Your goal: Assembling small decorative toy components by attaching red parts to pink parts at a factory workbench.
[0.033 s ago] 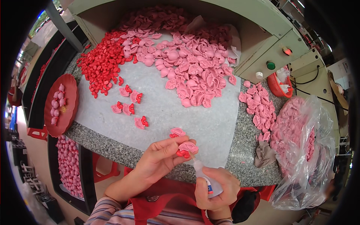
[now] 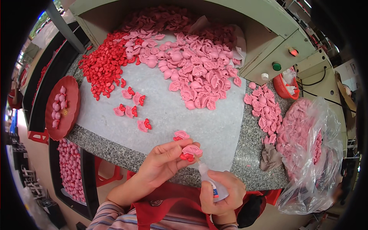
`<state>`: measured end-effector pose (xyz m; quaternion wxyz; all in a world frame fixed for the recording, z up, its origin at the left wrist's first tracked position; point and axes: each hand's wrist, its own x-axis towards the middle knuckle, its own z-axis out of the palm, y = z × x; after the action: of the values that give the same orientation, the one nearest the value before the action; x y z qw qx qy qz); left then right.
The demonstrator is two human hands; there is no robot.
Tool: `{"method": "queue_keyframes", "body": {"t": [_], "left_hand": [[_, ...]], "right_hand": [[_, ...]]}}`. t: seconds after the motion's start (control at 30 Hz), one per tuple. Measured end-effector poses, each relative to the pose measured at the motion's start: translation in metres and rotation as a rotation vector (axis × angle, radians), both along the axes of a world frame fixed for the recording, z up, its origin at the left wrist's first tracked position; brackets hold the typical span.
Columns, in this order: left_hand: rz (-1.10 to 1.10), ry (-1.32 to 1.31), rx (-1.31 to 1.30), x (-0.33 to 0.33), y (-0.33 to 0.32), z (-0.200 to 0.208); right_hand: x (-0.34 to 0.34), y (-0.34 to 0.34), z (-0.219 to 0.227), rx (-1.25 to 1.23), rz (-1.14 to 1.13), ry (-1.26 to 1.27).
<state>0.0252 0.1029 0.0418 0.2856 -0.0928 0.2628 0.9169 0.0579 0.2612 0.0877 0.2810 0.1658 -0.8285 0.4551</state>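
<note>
L hand (image 2: 158, 161): pinching pink-red pc (image 2: 191, 150) over sheet (image 2: 165, 119)
R hand (image 2: 227, 191): gripping clear btl (image 2: 204, 174), nr sheet edge
Red pcs (image 2: 101, 63): on sheet, far L

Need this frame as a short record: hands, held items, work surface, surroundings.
left hand: pinches a pink-and-red piece
right hand: grips a translucent bottle
nozzle: aimed at held piece; contact unclear
white sheet: red pile far left, pink pile far centre
dish: red, left, holding round pink pieces
bag: clear plastic, right, pink pieces inside
</note>
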Motion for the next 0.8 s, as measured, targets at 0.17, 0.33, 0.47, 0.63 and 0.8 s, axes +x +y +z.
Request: {"method": "queue_keyframes", "body": {"t": [0.17, 0.33, 0.47, 0.63, 0.8], "left_hand": [[0.016, 0.010, -0.015, -0.001, 0.000, 0.000], [0.027, 0.010, -0.003, 0.000, -0.001, -0.002], [0.054, 0.011, 0.021, 0.000, 0.000, -0.002], [0.061, 0.008, 0.055, -0.001, 0.000, -0.002], [0.075, -0.010, 0.117, -0.002, 0.001, -0.002]], "right_hand": [[0.000, 0.004, -0.001, -0.022, -0.018, -0.017], [0.001, 0.005, -0.002, -0.043, -0.023, -0.021], [0.003, 0.007, -0.002, -0.030, -0.037, -0.044], [0.010, 0.003, 0.004, -0.058, -0.123, -0.185], [0.009, 0.002, 0.002, -0.074, -0.155, -0.179]]}}
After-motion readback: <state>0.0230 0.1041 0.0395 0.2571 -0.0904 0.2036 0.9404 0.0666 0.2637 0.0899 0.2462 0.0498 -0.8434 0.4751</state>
